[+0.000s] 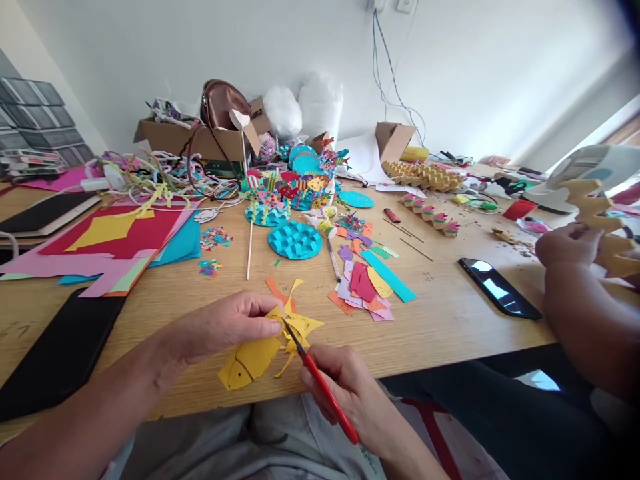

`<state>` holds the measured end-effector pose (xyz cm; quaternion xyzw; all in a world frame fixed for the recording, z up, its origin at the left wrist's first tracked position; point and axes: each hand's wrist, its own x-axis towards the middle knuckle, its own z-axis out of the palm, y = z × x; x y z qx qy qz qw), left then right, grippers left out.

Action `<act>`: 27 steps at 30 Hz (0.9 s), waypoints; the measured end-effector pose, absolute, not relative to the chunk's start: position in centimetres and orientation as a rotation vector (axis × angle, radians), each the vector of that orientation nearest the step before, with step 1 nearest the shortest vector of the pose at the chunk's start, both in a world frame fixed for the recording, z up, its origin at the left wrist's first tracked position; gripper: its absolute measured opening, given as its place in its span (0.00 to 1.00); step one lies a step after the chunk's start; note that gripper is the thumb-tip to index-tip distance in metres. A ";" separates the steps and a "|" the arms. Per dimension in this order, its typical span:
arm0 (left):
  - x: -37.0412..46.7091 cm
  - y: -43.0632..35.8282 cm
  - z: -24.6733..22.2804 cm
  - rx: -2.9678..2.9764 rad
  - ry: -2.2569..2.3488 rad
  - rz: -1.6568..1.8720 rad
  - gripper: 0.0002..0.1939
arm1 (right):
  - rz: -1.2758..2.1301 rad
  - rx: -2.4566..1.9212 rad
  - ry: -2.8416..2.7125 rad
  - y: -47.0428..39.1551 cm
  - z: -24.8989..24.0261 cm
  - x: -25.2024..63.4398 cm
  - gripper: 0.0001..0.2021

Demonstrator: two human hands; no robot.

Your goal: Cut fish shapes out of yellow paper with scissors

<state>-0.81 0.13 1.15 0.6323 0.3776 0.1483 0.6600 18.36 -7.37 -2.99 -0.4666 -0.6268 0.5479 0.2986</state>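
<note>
My left hand [240, 320] pinches a piece of yellow paper [253, 357] between thumb and fingers. A fish head with a dot eye and a curved gill line is drawn at the paper's lower left end. My right hand [345, 387] is closed around red-handled scissors [327, 393]. Their dark blades point up and left and meet the yellow paper's edge right beside my left fingertips. Yellow paper scraps [305, 327] lie under and around the blades, with an orange strip [280, 293] behind them.
Cut paper pieces [365, 287] and a pen [333, 260] lie beyond my right hand. Coloured sheets [125, 233] are stacked at left. Blue egg-carton discs [295, 240] stand mid-table. A phone [497, 287] lies at right, near another person's hand [570, 247] holding egg carton.
</note>
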 end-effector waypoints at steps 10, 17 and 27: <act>-1.0 1.1 1.3 1.500 0.862 0.287 0.09 | 1.364 -1.266 -1.783 -7.1 -3.0 19.0 0.21; -1.1 1.4 1.0 1.476 0.837 0.241 0.06 | 1.410 -1.272 -1.781 -6.8 -2.9 19.3 0.22; -1.1 1.3 0.6 1.491 0.820 0.260 0.06 | 1.435 -1.276 -1.756 -6.8 -2.5 19.0 0.16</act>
